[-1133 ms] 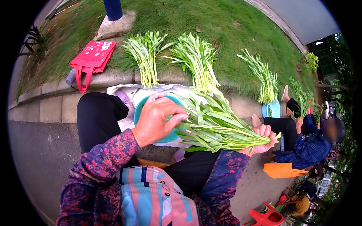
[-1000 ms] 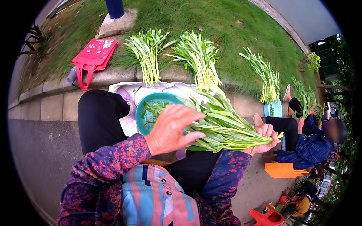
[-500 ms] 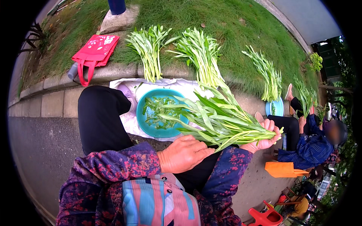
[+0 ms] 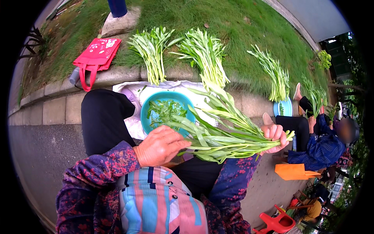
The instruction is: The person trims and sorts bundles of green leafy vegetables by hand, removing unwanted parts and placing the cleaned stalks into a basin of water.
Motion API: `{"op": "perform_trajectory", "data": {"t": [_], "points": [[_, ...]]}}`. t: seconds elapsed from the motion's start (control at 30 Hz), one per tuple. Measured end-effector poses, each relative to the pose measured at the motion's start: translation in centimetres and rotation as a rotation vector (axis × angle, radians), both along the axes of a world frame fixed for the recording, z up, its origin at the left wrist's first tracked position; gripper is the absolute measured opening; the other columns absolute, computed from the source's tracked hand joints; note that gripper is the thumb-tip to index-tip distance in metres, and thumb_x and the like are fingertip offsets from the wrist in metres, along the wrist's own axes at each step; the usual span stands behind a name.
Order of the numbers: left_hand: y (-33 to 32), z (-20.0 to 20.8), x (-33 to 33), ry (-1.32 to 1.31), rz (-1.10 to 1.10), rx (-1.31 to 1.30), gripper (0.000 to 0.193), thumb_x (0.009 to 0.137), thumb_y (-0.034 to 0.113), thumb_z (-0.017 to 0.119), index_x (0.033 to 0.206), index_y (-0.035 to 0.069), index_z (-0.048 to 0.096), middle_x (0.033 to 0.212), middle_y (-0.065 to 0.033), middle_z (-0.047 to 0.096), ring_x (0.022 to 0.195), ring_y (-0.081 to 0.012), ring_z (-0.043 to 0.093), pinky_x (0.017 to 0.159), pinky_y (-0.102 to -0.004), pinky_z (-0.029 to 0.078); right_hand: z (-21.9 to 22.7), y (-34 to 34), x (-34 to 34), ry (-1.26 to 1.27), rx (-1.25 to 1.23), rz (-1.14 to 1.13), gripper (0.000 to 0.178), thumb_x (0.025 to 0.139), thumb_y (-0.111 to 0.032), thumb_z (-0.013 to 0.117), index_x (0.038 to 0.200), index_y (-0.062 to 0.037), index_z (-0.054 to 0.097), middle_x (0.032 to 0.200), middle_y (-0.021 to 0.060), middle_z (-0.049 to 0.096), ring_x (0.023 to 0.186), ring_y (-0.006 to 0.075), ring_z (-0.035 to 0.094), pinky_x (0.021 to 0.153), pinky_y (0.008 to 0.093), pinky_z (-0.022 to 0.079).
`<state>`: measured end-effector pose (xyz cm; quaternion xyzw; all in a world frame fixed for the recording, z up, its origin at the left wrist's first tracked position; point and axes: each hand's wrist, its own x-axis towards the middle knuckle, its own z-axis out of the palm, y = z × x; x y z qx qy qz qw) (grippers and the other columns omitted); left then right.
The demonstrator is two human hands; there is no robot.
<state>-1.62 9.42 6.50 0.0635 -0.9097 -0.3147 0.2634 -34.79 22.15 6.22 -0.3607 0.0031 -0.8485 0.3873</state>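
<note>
My right hand [image 4: 276, 138] is wrapped round the stem ends of a bunch of long leafy greens [image 4: 230, 134], held level with the tips pointing left. Close to those tips is my left hand [image 4: 161, 145], its fingers bent and pressed together; whether a leaf is between them is hidden. Just beyond it a turquoise basin [image 4: 145, 100] holds loose green leaf pieces [image 4: 165, 111]. The basin rests on a white sheet [image 4: 130, 124] spread between my legs, and the bunch overhangs its right side.
Two bunches of greens [image 4: 152, 58] [image 4: 204, 58] lie on the kerb and grass ahead. A red bag [image 4: 99, 54] and a grey bottle [image 4: 74, 75] are at the left. To the right, another person [image 4: 319, 150] sits beside a light-blue basin [image 4: 287, 107], an orange bag [image 4: 292, 171] and a red stool [image 4: 277, 222].
My left hand has moved left and farther away, from beside the lower leaves to the leaf tips near the basin. The bunch has spread a little in my right hand, which still grips it.
</note>
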Motion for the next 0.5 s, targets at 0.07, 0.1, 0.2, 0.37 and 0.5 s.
{"op": "perform_trajectory", "data": {"t": [0.07, 0.1, 0.2, 0.37, 0.5], "points": [[-0.5, -0.1, 0.7, -0.032, 0.087, 0.008, 0.04, 0.066, -0.001, 0.063, 0.105, 0.007, 0.063, 0.086, -0.0067, 0.06, 0.077, -0.0248, 0.058, 0.07, -0.0338, 0.045, 0.3, -0.3, 0.5, 0.037, -0.049, 0.043, 0.024, 0.088, -0.033, 0.058, 0.073, -0.0142, 0.058, 0.065, -0.0031, 0.036, 0.054, 0.0072, 0.033, 0.046, 0.0216, 0.029], [-0.8, -0.1, 1.0, -0.047, 0.13, 0.012, 0.039, 0.067, -0.002, 0.062, 0.105, 0.007, 0.063, 0.086, -0.007, 0.06, 0.077, -0.0255, 0.058, 0.07, -0.0339, 0.045, 0.5, -0.5, 0.6, 0.079, -0.068, 0.062, 0.024, 0.088, -0.033, 0.059, 0.073, -0.0142, 0.058, 0.065, -0.0031, 0.037, 0.053, 0.0069, 0.033, 0.045, 0.0213, 0.03], [-1.0, 0.4, 1.2, -0.059, 0.174, 0.129, 0.039, 0.069, -0.004, 0.059, 0.107, 0.006, 0.061, 0.085, -0.0075, 0.061, 0.078, -0.0271, 0.058, 0.071, -0.0345, 0.045, 0.8, -1.0, 1.1, 0.145, -0.105, 0.098, 0.024, 0.087, -0.032, 0.059, 0.071, -0.0144, 0.06, 0.065, -0.0034, 0.039, 0.052, 0.0058, 0.035, 0.043, 0.0199, 0.031], [0.5, 1.1, -0.7, 0.042, 0.164, 0.281, 0.039, 0.07, -0.004, 0.056, 0.108, 0.006, 0.06, 0.089, -0.0098, 0.06, 0.083, -0.0287, 0.057, 0.075, -0.0365, 0.045, 0.5, -1.5, 2.1, 0.087, -0.089, 0.115, 0.022, 0.087, -0.031, 0.061, 0.073, -0.0135, 0.06, 0.064, -0.0037, 0.038, 0.052, 0.0062, 0.034, 0.043, 0.0196, 0.031], [1.9, 0.9, -1.6, 0.021, 0.038, 0.335, 0.045, 0.072, 0.004, 0.058, 0.117, 0.006, 0.054, 0.106, -0.0142, 0.055, 0.099, -0.0325, 0.053, 0.087, -0.0411, 0.041, 0.5, -1.7, 2.4, 0.062, -0.094, 0.113, 0.02, 0.086, -0.028, 0.061, 0.074, -0.0127, 0.06, 0.064, -0.0035, 0.036, 0.051, 0.007, 0.032, 0.043, 0.0199, 0.03]]}}
